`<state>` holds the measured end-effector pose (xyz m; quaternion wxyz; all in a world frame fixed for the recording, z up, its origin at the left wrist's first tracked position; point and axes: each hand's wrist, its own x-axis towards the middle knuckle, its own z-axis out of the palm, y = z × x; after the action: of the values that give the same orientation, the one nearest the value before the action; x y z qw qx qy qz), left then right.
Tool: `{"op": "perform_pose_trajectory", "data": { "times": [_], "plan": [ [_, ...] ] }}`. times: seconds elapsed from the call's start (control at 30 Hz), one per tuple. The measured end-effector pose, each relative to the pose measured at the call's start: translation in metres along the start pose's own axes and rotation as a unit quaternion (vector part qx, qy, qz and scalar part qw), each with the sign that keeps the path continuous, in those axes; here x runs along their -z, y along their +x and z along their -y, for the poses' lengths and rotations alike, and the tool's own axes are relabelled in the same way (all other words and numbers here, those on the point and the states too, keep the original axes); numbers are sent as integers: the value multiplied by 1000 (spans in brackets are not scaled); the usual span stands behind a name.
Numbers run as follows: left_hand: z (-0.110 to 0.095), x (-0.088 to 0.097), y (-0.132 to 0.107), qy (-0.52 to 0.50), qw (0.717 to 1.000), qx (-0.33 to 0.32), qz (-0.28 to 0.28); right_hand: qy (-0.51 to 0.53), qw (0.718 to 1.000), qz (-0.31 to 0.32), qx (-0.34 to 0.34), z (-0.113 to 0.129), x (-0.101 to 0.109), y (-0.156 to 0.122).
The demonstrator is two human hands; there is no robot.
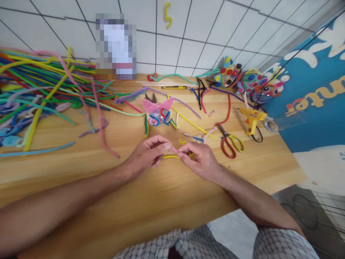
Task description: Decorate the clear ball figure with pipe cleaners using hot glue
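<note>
My left hand (pixel 149 153) and my right hand (pixel 198 158) meet over the middle of the wooden table (pixel 151 201). Both pinch short pieces of pipe cleaner: a pink piece (pixel 174 148) runs between the fingertips, and a yellow piece (pixel 170 157) lies just under them. Beyond the hands sits a small pipe-cleaner figure (pixel 159 112) with pink ears and red and blue loops.
A large heap of coloured pipe cleaners (pixel 40 90) covers the table's left. Red-and-yellow scissors (pixel 229 141), small blue scissors (pixel 192 136) and a yellow glue gun (pixel 252 119) lie to the right. Finished colourful figures (pixel 242 81) stand at the back right near a blue wall.
</note>
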<state>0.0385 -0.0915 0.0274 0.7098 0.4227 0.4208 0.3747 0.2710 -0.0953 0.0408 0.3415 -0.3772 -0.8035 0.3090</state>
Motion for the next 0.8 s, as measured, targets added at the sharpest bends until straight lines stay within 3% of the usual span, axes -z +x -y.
{"op": "perform_pose_trajectory", "data": {
  "times": [0.27, 0.57, 0.8],
  "plan": [
    [-2, 0, 0, -37, 999, 6, 25, 35, 999, 27, -23, 1, -4, -1],
    [0, 0, -1, -6, 999, 29, 39, 14, 999, 34, 20, -2, -7, -1],
    [5, 3, 1, 12, 998, 25, 55, 3, 1000, 26, 10, -4, -10, -1]
  ]
}}
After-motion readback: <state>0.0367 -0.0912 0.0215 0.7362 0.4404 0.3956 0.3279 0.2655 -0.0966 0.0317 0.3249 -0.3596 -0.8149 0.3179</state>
